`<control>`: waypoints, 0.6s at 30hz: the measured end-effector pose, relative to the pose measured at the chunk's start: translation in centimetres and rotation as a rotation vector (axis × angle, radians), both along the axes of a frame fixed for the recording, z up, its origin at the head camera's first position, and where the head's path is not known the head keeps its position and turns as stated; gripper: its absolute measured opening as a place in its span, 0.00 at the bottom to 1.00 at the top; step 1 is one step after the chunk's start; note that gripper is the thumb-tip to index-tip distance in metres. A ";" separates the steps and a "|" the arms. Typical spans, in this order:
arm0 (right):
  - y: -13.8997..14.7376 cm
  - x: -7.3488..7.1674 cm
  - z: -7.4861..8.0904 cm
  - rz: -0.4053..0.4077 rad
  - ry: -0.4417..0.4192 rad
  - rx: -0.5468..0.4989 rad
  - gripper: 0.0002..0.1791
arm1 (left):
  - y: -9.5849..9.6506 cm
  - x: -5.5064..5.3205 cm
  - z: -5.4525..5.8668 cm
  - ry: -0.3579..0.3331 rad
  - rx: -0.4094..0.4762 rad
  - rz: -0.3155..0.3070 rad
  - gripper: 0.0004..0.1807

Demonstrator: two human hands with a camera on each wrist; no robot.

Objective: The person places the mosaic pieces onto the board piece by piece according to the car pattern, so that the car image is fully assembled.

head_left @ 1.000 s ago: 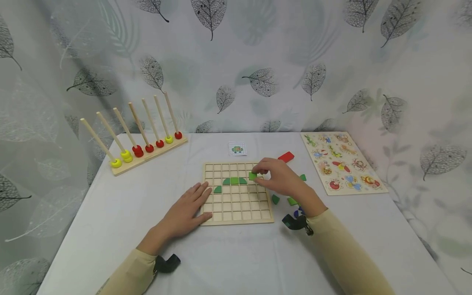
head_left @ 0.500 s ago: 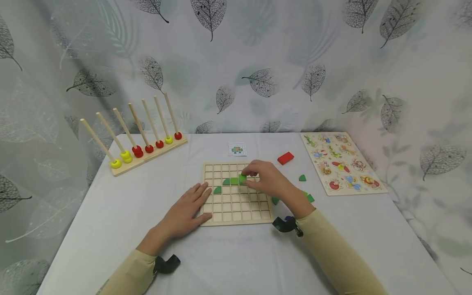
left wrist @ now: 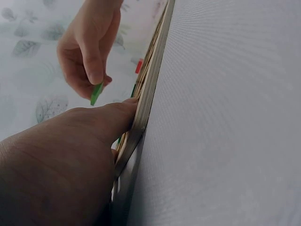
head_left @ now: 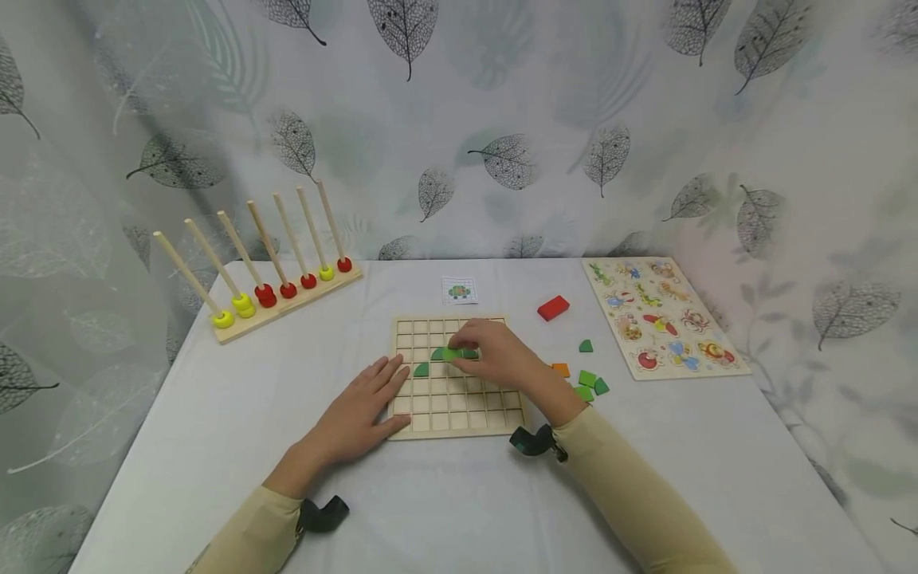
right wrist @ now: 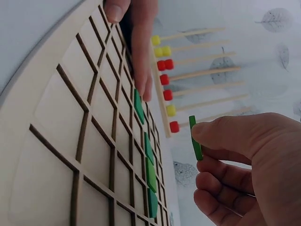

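Observation:
My right hand (head_left: 495, 355) pinches a light green square tile (right wrist: 195, 139) between thumb and finger, held above the wooden grid board (head_left: 459, 426). In the right wrist view, a gap shows between this tile and the board. My left hand (head_left: 364, 410) rests on the board's left edge, fingers spread, thumb near the front corner. Within the grid lie a dark green quarter-round piece (head_left: 421, 369) and, one row farther back, a dark green piece (right wrist: 148, 147), a light green square (right wrist: 150, 174) and another dark green piece (right wrist: 153, 203). My right hand partly covers that row in the head view.
Right of the board lie a red block (head_left: 553, 308), an orange tile (head_left: 560, 370) and several loose green pieces (head_left: 587, 379). A small picture card (head_left: 459, 290) lies behind the board. A peg stand with beads (head_left: 287, 307) stands back left, an animal puzzle board (head_left: 667, 319) back right.
My right hand has moved left across the grid with the green tile, from the right columns to above the placed pieces. The orange tile has come into sight. My left hand has stayed put.

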State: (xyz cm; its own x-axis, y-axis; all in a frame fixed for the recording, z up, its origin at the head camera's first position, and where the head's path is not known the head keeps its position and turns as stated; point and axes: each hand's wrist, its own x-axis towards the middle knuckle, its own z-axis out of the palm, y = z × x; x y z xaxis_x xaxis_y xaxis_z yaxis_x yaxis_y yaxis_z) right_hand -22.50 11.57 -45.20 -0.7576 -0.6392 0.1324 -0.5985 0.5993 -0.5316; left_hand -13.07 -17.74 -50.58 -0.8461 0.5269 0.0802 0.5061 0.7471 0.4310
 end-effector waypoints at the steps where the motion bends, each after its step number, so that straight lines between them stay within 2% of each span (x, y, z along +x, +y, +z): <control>1: -0.2 0.0 -0.1 -0.001 -0.003 0.001 0.12 | 0.0 0.0 0.0 0.000 -0.001 0.001 0.45; 10: -1.2 0.3 -1.0 -0.036 -0.049 0.027 0.11 | 0.0 -0.1 -0.1 0.003 -0.003 0.002 0.45; 14: -1.6 0.5 -1.1 -0.027 -0.040 0.035 0.10 | 0.0 0.0 -0.1 0.003 -0.004 0.006 0.46; 18: -1.7 0.6 -1.4 -0.051 -0.028 0.050 0.12 | 0.0 0.0 -0.1 0.003 -0.007 0.003 0.45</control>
